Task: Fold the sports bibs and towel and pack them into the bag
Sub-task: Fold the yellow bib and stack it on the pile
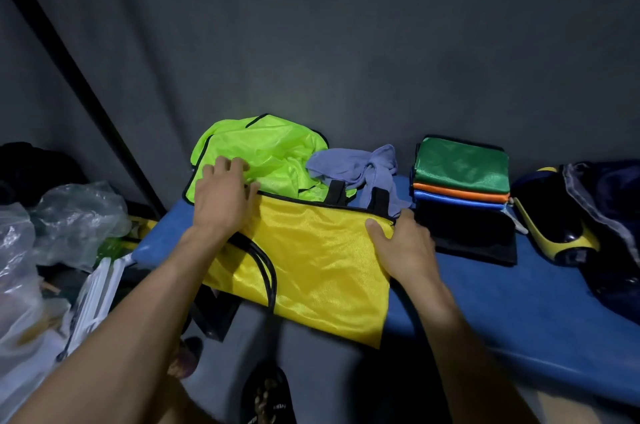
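A yellow bib [311, 261] with black trim lies flat on the blue bench [519, 313], its near edge hanging over the front. My left hand [221, 195] rests flat on the bib's far left corner, fingertips reaching onto a crumpled neon green bib [273, 153] behind it. My right hand [403, 247] holds the yellow bib's far right corner, thumb on top and fingers curled at the edge. A crumpled blue-grey towel [353, 165] lies behind the yellow bib. A dark drawstring bag [609, 212] sits at the far right.
A stack of folded bibs [462, 181], green on top, then orange, blue and black, stands right of the towel. A yellow-and-black object [557, 233] lies by the bag. Plastic bags [69, 216] crowd the left. A grey curtain hangs behind the bench.
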`<act>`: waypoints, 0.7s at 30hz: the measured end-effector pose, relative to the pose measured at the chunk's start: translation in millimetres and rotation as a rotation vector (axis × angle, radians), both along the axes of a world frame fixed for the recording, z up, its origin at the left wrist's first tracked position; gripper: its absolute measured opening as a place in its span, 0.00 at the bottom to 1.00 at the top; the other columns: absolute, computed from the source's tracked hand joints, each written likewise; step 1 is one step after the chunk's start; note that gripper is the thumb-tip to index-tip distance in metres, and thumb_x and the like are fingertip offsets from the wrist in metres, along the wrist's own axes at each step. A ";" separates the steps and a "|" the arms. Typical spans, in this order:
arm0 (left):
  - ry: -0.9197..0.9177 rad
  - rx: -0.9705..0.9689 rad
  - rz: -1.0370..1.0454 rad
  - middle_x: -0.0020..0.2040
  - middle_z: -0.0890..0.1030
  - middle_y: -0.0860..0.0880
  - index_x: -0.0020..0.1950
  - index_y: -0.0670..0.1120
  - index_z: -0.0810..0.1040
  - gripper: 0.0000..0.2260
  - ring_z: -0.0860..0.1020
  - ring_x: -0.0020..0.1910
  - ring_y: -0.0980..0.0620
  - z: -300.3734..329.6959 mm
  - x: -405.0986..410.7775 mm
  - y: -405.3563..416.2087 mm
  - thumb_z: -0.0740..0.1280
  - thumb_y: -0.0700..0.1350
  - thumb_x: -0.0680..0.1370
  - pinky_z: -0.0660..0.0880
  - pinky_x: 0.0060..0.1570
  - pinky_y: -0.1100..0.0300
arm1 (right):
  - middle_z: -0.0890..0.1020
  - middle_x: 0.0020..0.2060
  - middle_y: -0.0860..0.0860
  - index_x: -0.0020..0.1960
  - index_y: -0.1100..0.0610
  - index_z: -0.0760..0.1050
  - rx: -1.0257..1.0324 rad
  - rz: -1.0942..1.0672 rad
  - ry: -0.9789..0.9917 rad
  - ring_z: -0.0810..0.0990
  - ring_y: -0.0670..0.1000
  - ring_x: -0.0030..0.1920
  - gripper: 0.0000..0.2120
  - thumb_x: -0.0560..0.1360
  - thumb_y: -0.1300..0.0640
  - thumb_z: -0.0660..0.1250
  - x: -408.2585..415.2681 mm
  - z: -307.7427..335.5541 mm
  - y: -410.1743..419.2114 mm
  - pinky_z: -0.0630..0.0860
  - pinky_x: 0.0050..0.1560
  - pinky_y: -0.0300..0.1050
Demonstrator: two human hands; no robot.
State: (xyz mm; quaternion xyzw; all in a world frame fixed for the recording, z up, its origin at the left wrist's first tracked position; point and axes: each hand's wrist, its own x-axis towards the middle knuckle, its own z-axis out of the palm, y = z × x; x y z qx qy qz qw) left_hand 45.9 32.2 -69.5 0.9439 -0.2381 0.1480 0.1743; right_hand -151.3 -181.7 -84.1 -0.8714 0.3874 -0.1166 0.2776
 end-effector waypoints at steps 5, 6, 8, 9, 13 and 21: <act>0.243 0.002 -0.542 0.67 0.74 0.48 0.69 0.51 0.72 0.24 0.73 0.66 0.47 4.2 -90.1 -40.1 0.57 0.64 0.82 0.71 0.65 0.48 | 0.79 0.57 0.51 0.69 0.56 0.71 0.349 -0.172 -0.292 0.79 0.57 0.60 0.25 0.77 0.45 0.71 11.4 -3.2 11.9 0.75 0.53 0.49; 0.254 0.147 -0.550 0.75 0.67 0.47 0.76 0.52 0.66 0.31 0.66 0.73 0.44 -8.5 -100.3 -45.0 0.51 0.69 0.80 0.65 0.72 0.45 | 0.80 0.58 0.50 0.67 0.54 0.73 0.402 -0.221 -0.398 0.79 0.56 0.59 0.21 0.77 0.49 0.72 13.5 -5.1 14.7 0.76 0.55 0.49; 0.282 0.357 -0.483 0.84 0.46 0.49 0.83 0.56 0.49 0.38 0.46 0.82 0.42 -34.0 -105.5 -48.7 0.44 0.74 0.77 0.47 0.78 0.39 | 0.79 0.57 0.49 0.64 0.52 0.74 0.404 -0.280 -0.552 0.78 0.52 0.57 0.17 0.77 0.56 0.72 11.1 -5.3 18.3 0.73 0.55 0.45; 0.281 0.399 -0.454 0.83 0.39 0.50 0.83 0.57 0.43 0.39 0.38 0.82 0.43 -42.3 -103.7 -48.3 0.42 0.75 0.76 0.40 0.78 0.39 | 0.79 0.56 0.49 0.65 0.52 0.74 0.368 -0.273 -0.564 0.77 0.52 0.57 0.17 0.78 0.57 0.71 7.3 -4.2 18.8 0.72 0.54 0.44; 0.233 0.421 -0.477 0.82 0.34 0.50 0.82 0.58 0.38 0.40 0.32 0.80 0.44 -47.2 -98.4 -49.9 0.41 0.76 0.75 0.36 0.77 0.39 | 0.79 0.64 0.54 0.74 0.54 0.66 0.355 -0.159 -0.318 0.77 0.59 0.64 0.31 0.76 0.47 0.73 -16.0 -9.0 13.2 0.76 0.61 0.52; 0.227 0.481 -0.458 0.81 0.32 0.51 0.82 0.57 0.38 0.40 0.31 0.80 0.46 -43.0 -86.1 -47.9 0.42 0.75 0.77 0.35 0.77 0.38 | 0.88 0.41 0.54 0.48 0.60 0.82 0.814 -0.098 -0.321 0.87 0.55 0.44 0.12 0.74 0.52 0.77 -43.0 -6.3 17.6 0.84 0.52 0.57</act>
